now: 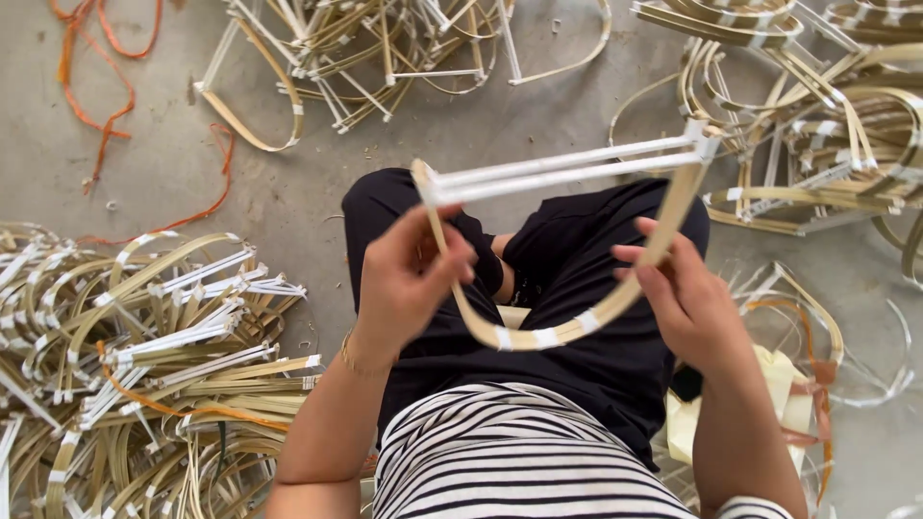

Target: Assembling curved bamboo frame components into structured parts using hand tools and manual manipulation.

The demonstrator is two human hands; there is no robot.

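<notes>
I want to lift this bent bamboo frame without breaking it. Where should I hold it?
Hold the bent bamboo frame on its two curved side strips, one hand from each side, as the left hand and right hand do. The white crossbars look thin, so leave them alone.

The person sat cross-legged on the grey concrete floor (538,115), in black trousers and a striped top. Both hands held one bent cane frame (548,332), a U-shaped strip with white tape bands along its curve and two white bars across its open end. The left hand (409,284) pinched the frame's left arm near the top; the right hand (687,298) had its fingers on the right arm. Piles of similar frames (144,356) lay to the left, ahead and to the right. Orange strips (96,96) trailed over the floor at upper left.
</notes>
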